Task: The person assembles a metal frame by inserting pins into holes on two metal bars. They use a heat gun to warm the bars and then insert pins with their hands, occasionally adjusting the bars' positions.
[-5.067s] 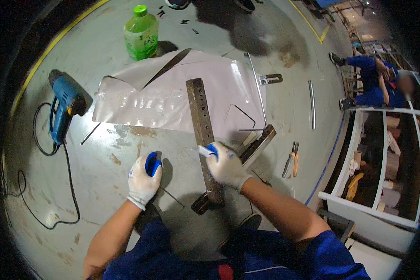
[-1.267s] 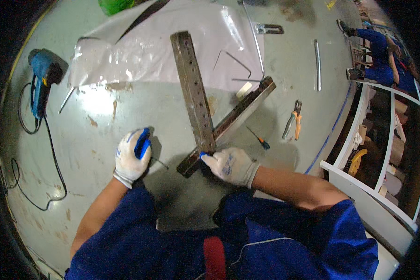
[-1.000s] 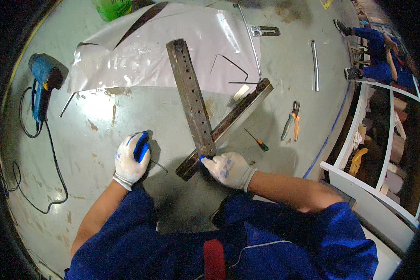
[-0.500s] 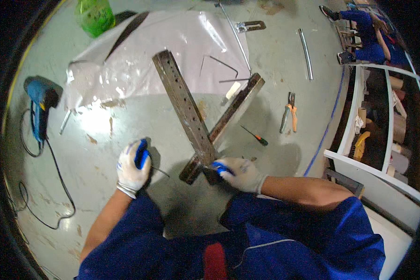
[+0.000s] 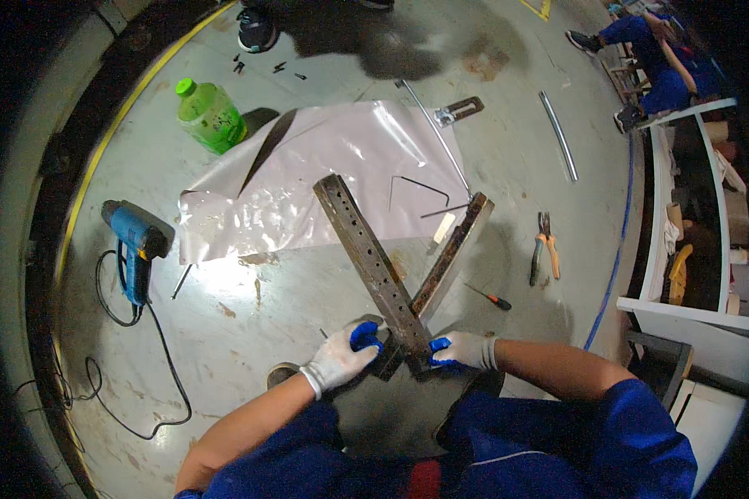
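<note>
Two dark, worn steel bars cross in front of me. On top is a perforated steel bar [image 5: 364, 241] with a row of holes; a narrower steel bar [image 5: 453, 254] passes beneath it, leaning to the far right. My left hand [image 5: 345, 358], in a white glove with blue fingertips, is closed beside the crossing, around a thin metal rod that shows only in part. My right hand [image 5: 466, 350], gloved alike, has its fingers closed against the right side of the perforated bar's near end; what they pinch is hidden.
Pale sheeting [image 5: 308, 166] lies beyond the bars, with bent hex keys [image 5: 424, 188] on it. Pliers [image 5: 546, 249], a screwdriver [image 5: 493, 298] and a metal tube [image 5: 559, 137] lie rightward. A blue heat gun [image 5: 133, 249] and green bottle [image 5: 210, 116] are left. Shelving [image 5: 699, 216] stands right; another person sits beyond.
My left hand has moved right, from out on the floor to the bars' crossing, bringing the thin rod. My right hand stays at the perforated bar's near end. The view has shifted.
</note>
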Available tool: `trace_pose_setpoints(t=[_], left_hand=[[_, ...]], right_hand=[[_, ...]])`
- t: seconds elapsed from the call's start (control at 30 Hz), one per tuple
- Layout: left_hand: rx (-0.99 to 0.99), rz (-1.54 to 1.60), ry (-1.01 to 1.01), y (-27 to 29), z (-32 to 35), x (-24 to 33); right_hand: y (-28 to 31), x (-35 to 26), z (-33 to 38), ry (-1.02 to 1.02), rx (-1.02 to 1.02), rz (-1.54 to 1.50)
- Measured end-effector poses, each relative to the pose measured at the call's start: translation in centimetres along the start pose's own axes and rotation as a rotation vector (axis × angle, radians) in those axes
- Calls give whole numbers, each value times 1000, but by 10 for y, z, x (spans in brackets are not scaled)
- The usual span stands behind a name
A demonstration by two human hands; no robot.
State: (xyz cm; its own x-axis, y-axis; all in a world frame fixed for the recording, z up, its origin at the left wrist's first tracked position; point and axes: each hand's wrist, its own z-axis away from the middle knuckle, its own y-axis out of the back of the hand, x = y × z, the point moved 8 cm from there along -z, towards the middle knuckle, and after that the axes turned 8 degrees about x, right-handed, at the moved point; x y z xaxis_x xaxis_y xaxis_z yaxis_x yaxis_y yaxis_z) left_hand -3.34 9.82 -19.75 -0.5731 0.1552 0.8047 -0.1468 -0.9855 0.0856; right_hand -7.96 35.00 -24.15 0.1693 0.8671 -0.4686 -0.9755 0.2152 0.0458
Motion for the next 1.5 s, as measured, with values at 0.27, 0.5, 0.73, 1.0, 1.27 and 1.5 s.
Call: trace_pose_setpoints(t=[0.27,0.5,0.73,1.0,1.27,1.5], left_hand=[[-152,774,98,-35,7,-24],[-318,1009,292,-37,35,-25],[-82,514,29,-7,37,-24],[323,323,104,35,27,9],[649,-326,-49,109,12,15],[769,-696,-185,155,10,20]], right_hand=[[-50,-46,23,25,-111,-309],[-65,-125,50,203,-210,-20],[24,-140,51,62,79,-123],[65,-166,14,191,369,-525],[62,-147,-1,149,391,-504],[73,-146,3,124,490,-297]])
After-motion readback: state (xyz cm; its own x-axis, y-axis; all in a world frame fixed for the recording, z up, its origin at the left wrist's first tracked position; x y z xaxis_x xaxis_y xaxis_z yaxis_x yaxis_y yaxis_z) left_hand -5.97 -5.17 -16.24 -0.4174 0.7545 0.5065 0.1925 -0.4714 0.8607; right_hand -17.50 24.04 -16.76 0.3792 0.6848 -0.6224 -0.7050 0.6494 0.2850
